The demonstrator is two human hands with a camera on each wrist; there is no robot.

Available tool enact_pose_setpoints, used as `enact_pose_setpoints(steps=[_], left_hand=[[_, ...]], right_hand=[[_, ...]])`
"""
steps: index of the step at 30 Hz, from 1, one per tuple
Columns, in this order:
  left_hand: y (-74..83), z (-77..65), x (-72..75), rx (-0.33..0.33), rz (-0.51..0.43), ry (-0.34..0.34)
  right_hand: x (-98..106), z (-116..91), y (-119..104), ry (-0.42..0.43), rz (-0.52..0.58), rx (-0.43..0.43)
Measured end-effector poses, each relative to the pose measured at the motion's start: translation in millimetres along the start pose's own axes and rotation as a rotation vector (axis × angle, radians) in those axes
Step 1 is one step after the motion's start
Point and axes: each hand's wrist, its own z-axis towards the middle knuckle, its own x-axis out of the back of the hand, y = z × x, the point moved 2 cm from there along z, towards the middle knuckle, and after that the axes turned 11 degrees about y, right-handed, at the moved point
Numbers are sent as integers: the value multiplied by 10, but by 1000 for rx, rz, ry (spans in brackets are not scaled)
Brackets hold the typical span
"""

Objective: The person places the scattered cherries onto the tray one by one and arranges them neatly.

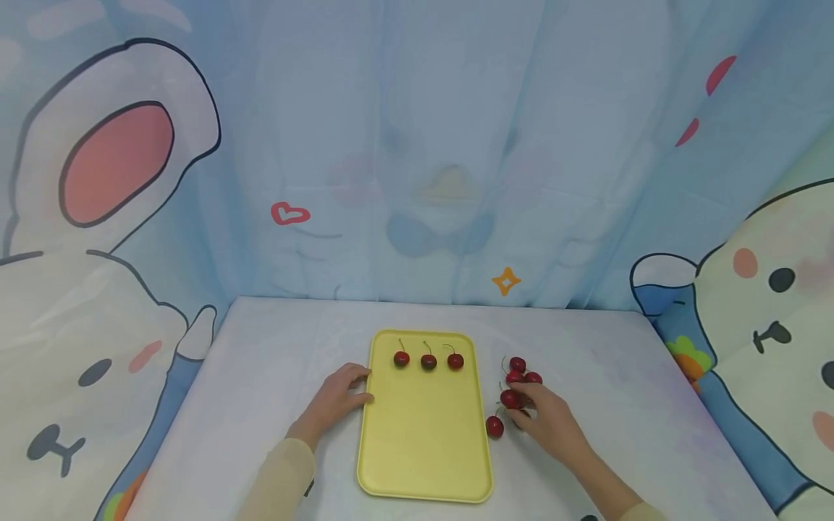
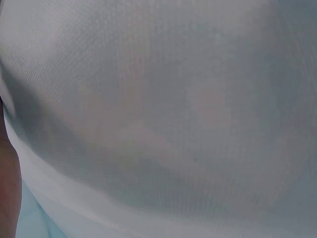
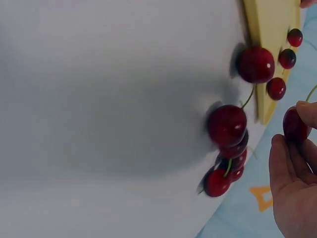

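My right hand (image 1: pixel 544 420) pinches a dark red cherry (image 3: pixel 295 124) between thumb and fingertips, just above the table to the right of the yellow tray (image 1: pixel 423 441). Around that hand lie several loose cherries, one cherry (image 1: pixel 494 427) close by the tray's right edge and others bunched farther back. Three cherries with stems stand in a row along the tray's far end, the middle cherry (image 1: pixel 428 362) among them. At the tray's left rim rests my left hand (image 1: pixel 335 400), thumb and finger apart and touching the edge. The left wrist view has only a sliver of hand.
White cloth covers the table (image 1: pixel 274 362), which reaches out on both sides of the tray. A blue curtain (image 1: pixel 456 108) with cartoon animals hangs behind and at the sides.
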Motion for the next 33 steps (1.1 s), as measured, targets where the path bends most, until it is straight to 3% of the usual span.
enact_pose_setpoints(steps=[18,26,33], left_hand=[[6,5,3,-13,15,9],[-17,-2,-11,-12,23,0],[-7,22,-9,11,31,0]], right_hand=[[-561,305,-631,18,116,13],[-821,378,-882,-1,157,107],[-1017,437,-1015,-6,106,169]])
